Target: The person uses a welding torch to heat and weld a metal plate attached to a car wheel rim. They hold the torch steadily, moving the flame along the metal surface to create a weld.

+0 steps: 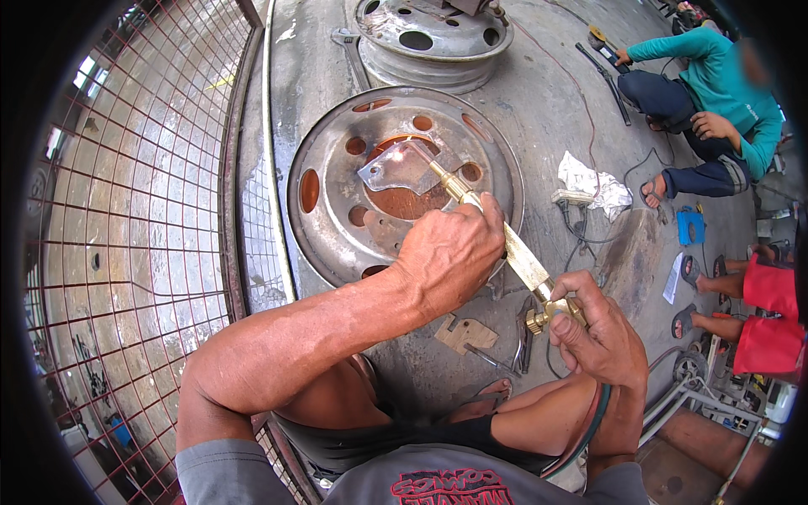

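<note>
My left hand (454, 252) is closed around the handle of a brass cutting torch (528, 268). Behind it, my right hand (599, 337) grips the torch's rear end, thumb and fingers at the brass valve knobs. Up and to the left, the torch's tip meets the upper edge of a thin metal plate (400, 175), with a small bright glow there. That plate lies across the centre hole of a steel wheel rim (332, 223). Nearer me, a smaller holed metal piece (383, 229) rests on the rim. Red and green hoses (599, 417) run down beside my right forearm.
Beyond stand another wheel rim (421, 71) and an adjustable wrench (352, 59). A cut plate (465, 334), a hammer (492, 360) and pliers (525, 337) lie near my feet. Mesh fencing (126, 210) borders the left. Right are a rag (593, 181), cords and a crouching person (715, 101).
</note>
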The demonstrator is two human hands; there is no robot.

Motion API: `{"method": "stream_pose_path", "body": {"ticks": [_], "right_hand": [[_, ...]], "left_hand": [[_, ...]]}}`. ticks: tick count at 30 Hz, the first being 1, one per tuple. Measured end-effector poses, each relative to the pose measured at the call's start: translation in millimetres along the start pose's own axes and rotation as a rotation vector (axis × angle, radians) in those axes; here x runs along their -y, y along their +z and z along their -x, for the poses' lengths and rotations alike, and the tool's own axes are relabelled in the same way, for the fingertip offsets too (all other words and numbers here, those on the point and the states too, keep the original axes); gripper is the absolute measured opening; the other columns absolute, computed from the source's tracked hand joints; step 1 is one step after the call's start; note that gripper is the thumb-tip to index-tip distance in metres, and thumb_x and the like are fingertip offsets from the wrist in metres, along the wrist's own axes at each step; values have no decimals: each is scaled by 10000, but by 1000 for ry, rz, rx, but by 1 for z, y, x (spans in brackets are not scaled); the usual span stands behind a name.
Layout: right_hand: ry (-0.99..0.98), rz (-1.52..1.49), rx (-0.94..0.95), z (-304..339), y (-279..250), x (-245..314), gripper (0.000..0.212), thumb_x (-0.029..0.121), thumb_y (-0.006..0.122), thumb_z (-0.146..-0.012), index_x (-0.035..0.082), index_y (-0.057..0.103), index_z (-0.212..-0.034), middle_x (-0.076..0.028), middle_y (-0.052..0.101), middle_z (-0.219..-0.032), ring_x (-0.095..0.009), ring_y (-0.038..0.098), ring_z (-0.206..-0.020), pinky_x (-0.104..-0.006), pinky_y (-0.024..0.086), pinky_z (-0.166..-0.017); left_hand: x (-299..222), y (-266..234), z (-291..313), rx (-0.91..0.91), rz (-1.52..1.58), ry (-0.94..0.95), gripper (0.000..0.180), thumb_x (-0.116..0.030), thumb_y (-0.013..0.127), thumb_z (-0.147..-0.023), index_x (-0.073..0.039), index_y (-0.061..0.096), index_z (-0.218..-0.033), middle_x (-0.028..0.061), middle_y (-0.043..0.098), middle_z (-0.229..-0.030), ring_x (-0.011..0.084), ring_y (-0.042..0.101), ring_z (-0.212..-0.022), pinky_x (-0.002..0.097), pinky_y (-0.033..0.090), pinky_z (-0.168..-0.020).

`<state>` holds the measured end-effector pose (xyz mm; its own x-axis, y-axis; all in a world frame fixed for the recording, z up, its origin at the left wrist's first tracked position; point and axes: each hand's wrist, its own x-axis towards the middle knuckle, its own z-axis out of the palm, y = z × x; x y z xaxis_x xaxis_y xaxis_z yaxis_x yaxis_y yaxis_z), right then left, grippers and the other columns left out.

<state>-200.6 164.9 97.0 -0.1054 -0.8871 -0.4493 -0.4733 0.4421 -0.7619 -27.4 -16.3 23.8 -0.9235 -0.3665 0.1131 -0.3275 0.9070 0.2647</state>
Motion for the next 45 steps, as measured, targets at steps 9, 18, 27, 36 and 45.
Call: {"method": "stream_pose_path", "body": {"ticks": [9, 18, 27, 36, 45], "right_hand": [[-11, 15, 1, -3, 0, -1, 406, 428, 592, -1055, 78, 476, -1227, -74, 597, -626, -189, 628, -526, -361, 454, -513], [-7, 8, -2, -4, 0, 1, 393, 399, 625, -1043, 79, 467, -1209, -86, 612, -657, -217, 650, -559, -375, 471, -540], [14, 8, -33, -3, 1, -1, 447, 352, 714, -993, 71, 434, -1200, -101, 629, -707, -235, 660, -633, -393, 492, -592], [33, -5, -22, -4, 1, 1, 467, 327, 737, -981, 70, 417, -1203, -103, 615, -745, -226, 641, -664, -402, 502, -629], [45, 11, -25, -4, 1, 1, 459, 300, 748, -974, 74, 416, -1197, -111, 615, -749, -245, 646, -663, -411, 502, -632]], "left_hand": [[0, -2, -2, 21, -54, -1, 640, -90, 704, -781, 254, 523, -1291, 185, 676, -737, 244, 703, -638, 347, 560, -500], [1, 1, -2, -10, -17, -15, 486, -125, 673, -855, 168, 534, -1217, 217, 685, -739, 323, 730, -607, 395, 558, -478], [1, 1, -2, -38, 0, -6, 513, -129, 678, -855, 176, 528, -1239, 226, 688, -734, 324, 730, -602, 397, 560, -476], [2, 1, -2, -6, 1, -16, 489, -131, 683, -864, 169, 530, -1219, 230, 688, -738, 326, 735, -607, 396, 557, -460], [2, 1, -2, -11, 0, -17, 479, -122, 674, -858, 171, 535, -1210, 248, 688, -736, 340, 733, -603, 402, 560, -463]]}}
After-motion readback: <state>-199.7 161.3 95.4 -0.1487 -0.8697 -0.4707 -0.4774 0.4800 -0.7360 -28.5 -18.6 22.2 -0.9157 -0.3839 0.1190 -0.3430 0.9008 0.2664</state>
